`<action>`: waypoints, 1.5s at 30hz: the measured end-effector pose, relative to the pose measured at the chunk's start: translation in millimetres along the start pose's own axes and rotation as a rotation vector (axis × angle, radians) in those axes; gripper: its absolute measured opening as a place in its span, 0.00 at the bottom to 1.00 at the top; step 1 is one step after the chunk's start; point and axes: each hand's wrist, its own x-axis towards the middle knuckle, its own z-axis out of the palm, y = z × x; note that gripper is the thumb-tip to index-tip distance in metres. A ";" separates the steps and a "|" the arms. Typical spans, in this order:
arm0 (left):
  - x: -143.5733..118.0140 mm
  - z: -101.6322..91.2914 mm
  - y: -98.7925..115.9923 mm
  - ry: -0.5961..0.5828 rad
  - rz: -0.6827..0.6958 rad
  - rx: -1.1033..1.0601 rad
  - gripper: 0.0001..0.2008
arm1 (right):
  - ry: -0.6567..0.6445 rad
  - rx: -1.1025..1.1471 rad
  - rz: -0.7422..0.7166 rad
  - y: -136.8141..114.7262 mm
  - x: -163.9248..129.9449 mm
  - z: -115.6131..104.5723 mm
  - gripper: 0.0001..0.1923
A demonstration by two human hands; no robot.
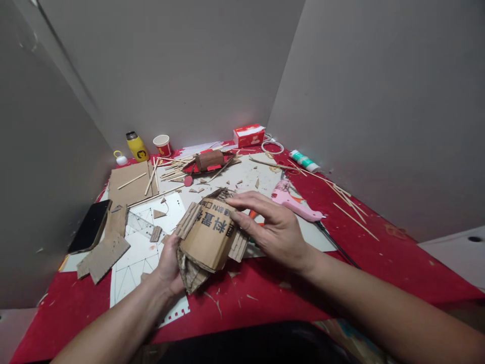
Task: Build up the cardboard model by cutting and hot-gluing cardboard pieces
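Note:
Between my hands, above the near part of the table, is a cardboard model [206,237] with a curved, printed roof and strips of corrugated card along its sides. My left hand [170,265] supports it from the left and below, its fingers mostly hidden behind the card. My right hand [275,230] has thumb and fingertips pressed at the model's upper right edge. Beneath lies a white sheet with drawn truss lines [132,273]. A pink glue gun [297,202] rests just beyond my right hand.
Card pieces [104,255] and a black phone [90,226] lie at the left. Behind are a brown boat-like model [210,161], wooden sticks [176,169], a yellow bottle [137,146], a paper cup [162,145] and a red tissue box [249,136]. Grey walls enclose the table.

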 end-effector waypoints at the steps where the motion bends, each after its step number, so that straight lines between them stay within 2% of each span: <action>1: -0.5 4.1 0.1 0.017 0.004 -0.001 0.22 | 0.013 -0.017 0.004 0.1 -0.4 -0.7 0.10; 5: -4.5 17.1 0.2 0.053 0.005 -0.006 0.24 | 0.093 -0.049 0.019 1.8 -3.5 -2.7 0.13; 8: -7.4 18.7 0.3 0.034 -0.020 -0.030 0.24 | 0.096 -0.055 0.017 2.9 -4.5 -2.4 0.10; 13: -7.2 10.9 -0.7 0.041 -0.042 -0.060 0.24 | 0.087 -0.009 0.008 4.3 -3.3 -0.1 0.08; 23: -1.1 -4.3 -5.6 -0.067 -0.069 -0.108 0.23 | 0.050 -0.050 0.065 6.4 -5.0 1.9 0.05; 27: -0.4 -5.6 -6.0 -0.021 -0.074 -0.111 0.24 | 0.044 -0.039 0.055 7.4 -4.2 4.0 0.06; 31: -2.6 3.3 -3.2 0.075 -0.069 -0.088 0.24 | 0.019 -0.007 0.032 7.6 -5.5 3.0 0.08; 35: -2.9 7.7 -1.0 0.040 -0.067 -0.035 0.24 | 0.067 0.019 0.079 6.8 -10.0 2.4 0.16; 38: -1.7 5.0 0.7 0.042 -0.007 -0.038 0.23 | 0.098 0.120 0.145 5.7 -10.0 3.2 0.26; 40: -1.3 2.8 3.1 0.015 0.040 -0.049 0.23 | 0.143 0.153 0.149 5.0 -7.2 2.9 0.28; 42: -1.5 1.8 6.9 -0.005 0.057 -0.049 0.24 | 0.235 0.147 0.144 5.0 -3.2 1.1 0.23; 45: -2.6 3.7 13.6 0.007 0.081 -0.026 0.26 | 0.348 0.071 0.169 5.7 2.1 -3.6 0.07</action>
